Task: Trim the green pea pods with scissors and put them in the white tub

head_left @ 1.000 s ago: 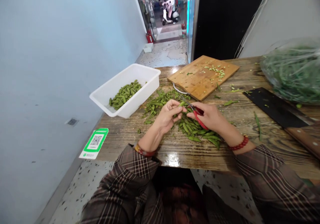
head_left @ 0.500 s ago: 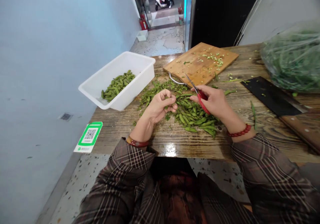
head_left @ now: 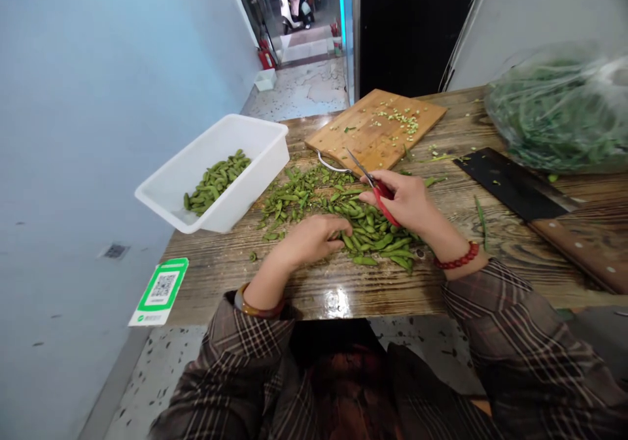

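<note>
Right hand [head_left: 411, 201] is curled round red scissors [head_left: 384, 206]. Left hand [head_left: 314, 237] half-curls at green pods [head_left: 369, 236]; hold unclear.

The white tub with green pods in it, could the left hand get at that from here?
Probably yes: only low, scattered pods and tabletop show between the left hand and the white tub, whose top is uncovered.

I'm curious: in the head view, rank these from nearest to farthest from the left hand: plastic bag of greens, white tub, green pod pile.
1. Green pod pile: just right of the left hand.
2. White tub: ahead, to the left.
3. Plastic bag of greens: far right.
</note>
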`<state>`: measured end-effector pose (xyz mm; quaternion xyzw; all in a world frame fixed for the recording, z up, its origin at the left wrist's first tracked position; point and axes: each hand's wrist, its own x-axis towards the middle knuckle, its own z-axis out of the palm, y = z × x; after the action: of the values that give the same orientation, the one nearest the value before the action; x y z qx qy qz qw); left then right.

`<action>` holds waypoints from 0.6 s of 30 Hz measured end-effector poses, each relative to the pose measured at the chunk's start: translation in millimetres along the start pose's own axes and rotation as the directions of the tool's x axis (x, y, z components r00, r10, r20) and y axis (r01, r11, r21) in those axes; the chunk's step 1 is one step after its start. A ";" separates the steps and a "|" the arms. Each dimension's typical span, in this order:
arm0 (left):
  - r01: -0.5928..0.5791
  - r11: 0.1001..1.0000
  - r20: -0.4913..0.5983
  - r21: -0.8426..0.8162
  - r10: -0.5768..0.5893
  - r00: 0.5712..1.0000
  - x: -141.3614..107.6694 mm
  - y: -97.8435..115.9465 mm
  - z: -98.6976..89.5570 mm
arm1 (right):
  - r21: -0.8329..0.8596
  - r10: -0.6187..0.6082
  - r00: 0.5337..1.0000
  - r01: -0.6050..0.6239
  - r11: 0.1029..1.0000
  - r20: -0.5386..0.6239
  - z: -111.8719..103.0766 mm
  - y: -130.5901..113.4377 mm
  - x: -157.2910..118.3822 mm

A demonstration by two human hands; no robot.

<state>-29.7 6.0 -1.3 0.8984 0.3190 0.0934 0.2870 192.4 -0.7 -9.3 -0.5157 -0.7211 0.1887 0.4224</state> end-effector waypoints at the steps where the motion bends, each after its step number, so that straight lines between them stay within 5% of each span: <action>1: -0.004 1.000 -0.004 0.022 0.004 1.000 0.2 -1.1 1.5 | -0.002 0.002 1.000 -0.002 1.000 -0.001 -0.3 -0.2 0.0; 5: 0.006 1.000 -0.078 -0.024 -0.008 0.997 2.1 -1.1 1.2 | -0.017 0.013 1.000 -0.014 1.000 -0.017 -1.6 1.9 0.3; 10: 0.024 0.933 -0.323 -0.358 -0.148 0.935 2.9 -0.3 -8.4 | 0.029 0.025 0.999 -0.024 0.999 -0.023 -0.9 11.0 1.2; 14: 0.017 0.650 -0.289 -0.760 -0.361 0.887 0.7 -3.4 -10.1 | 0.032 0.022 1.000 -0.022 0.999 0.013 -1.4 14.4 -1.8; 18: -0.060 0.376 -0.234 -0.925 -0.435 0.870 1.9 -1.3 -7.0 | -0.053 -0.034 0.996 0.039 0.998 0.087 -2.0 7.3 -13.7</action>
<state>-31.3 11.2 3.7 0.5015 0.3740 0.4187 0.6583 199.8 -10.5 -19.0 -0.5052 -0.7528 0.1834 0.3802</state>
